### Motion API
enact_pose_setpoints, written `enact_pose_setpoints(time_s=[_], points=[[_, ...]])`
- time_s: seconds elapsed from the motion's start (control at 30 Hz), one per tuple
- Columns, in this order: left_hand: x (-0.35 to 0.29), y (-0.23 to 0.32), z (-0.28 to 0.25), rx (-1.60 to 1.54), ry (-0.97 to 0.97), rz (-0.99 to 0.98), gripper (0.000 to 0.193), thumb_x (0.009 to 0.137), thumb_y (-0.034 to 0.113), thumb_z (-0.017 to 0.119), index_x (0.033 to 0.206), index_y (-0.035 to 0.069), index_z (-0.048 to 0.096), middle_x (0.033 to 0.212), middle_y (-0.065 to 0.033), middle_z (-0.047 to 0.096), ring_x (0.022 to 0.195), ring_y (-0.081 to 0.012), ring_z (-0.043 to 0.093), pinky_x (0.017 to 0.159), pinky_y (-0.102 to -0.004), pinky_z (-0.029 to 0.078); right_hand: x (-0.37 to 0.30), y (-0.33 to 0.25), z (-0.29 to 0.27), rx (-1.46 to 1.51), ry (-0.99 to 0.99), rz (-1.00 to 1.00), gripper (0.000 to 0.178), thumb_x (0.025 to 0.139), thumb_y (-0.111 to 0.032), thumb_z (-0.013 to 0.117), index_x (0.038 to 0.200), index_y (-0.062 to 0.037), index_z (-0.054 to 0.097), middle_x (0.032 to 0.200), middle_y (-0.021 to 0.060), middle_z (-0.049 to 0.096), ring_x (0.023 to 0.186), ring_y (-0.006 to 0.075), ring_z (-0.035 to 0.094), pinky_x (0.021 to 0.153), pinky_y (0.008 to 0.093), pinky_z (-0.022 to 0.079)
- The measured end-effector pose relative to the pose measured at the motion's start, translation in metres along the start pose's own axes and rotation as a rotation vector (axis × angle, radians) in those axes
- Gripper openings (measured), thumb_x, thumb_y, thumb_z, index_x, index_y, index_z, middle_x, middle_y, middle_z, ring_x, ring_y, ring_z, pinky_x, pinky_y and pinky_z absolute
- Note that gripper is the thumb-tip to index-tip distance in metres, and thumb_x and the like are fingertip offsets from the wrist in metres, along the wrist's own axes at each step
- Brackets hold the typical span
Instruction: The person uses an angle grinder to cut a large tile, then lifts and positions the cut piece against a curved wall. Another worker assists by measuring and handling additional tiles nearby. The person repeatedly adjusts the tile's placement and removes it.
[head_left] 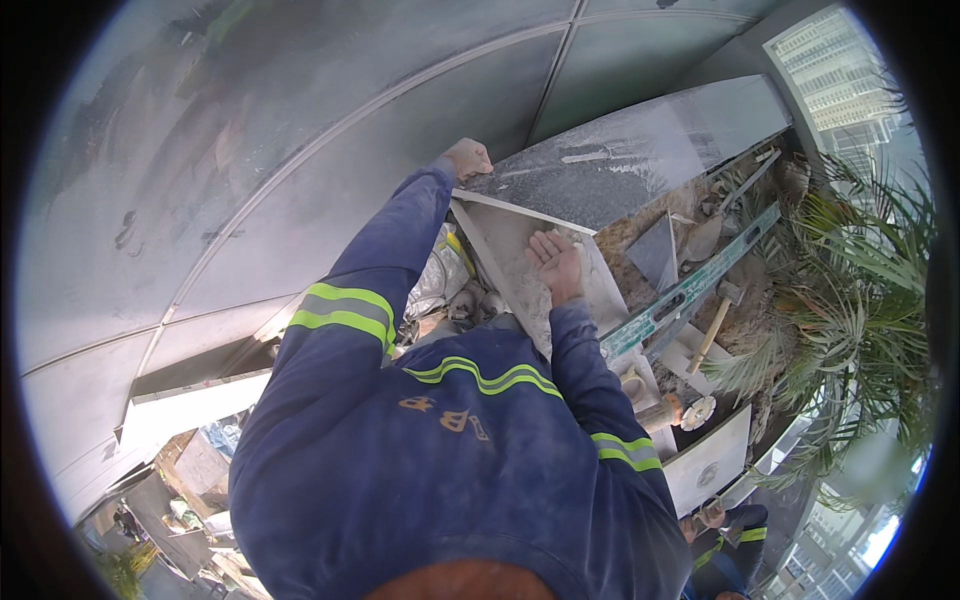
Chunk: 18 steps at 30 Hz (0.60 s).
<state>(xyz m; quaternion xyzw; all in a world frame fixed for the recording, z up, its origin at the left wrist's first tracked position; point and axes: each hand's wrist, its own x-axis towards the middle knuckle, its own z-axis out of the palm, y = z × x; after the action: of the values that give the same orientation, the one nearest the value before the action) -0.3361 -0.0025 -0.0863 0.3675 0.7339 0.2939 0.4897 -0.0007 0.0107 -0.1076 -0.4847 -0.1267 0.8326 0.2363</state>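
Note:
A long grey stone slab (600, 160), dusty and streaked with white, lies along the wall ahead of me. At its near left corner is my left hand (468, 158), its fingers curled closed; what they hold, if anything, is hidden. My right hand (556, 264) is palm up with its fingers stretched out, close below the slab's front edge. It lies against a pale upright panel (605, 293) under the slab, and nothing shows in it. To the right of this hand a green spirit level (690, 290) lies slantwise, beside a grey triangular stone piece (655, 253).
Right of the level lie a wooden-handled hammer (712, 328), a trowel (703, 238) and a power tool with a round disc (690, 412). Palm fronds (850, 290) crowd the right side. A co-worker (735, 545) is at lower right. Large wall panels (330, 190) stand left.

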Motion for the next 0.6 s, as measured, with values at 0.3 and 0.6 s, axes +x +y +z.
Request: enact_pose_setpoints(time_s=[0.3, 0.6], points=[[-0.045, -0.067, -0.009, -0.163, 0.144, 0.198, 0.021, 0.083, 0.024, 0.085, 0.085, 0.005, 0.075, 0.077, -0.0033, 0.071, 0.073, -0.0126, 0.064, 0.062, -0.0292, 0.051, -0.020, 0.015, 0.005, -0.475, -0.117, -0.083, 0.042, 0.105, -0.029, 0.053, 0.134, 0.0015, 0.056, 0.128, 0.0176, 0.065, 0.113, 0.0306, 0.066, 0.096, 0.0427, 0.055], [-0.148, -0.116, 0.012, -0.902, 0.328, -0.116, 0.062, 0.091, 0.043, 0.078, 0.137, 0.005, 0.061, 0.126, -0.0093, 0.065, 0.110, -0.0190, 0.064, 0.089, -0.0376, 0.054, -0.032, 0.055, 0.024, -1.355, -0.079, -0.607, 0.038, 0.097, -0.029, 0.067, 0.116, 0.0044, 0.064, 0.105, 0.0175, 0.068, 0.087, 0.0275, 0.067, 0.078, 0.0393, 0.053]])
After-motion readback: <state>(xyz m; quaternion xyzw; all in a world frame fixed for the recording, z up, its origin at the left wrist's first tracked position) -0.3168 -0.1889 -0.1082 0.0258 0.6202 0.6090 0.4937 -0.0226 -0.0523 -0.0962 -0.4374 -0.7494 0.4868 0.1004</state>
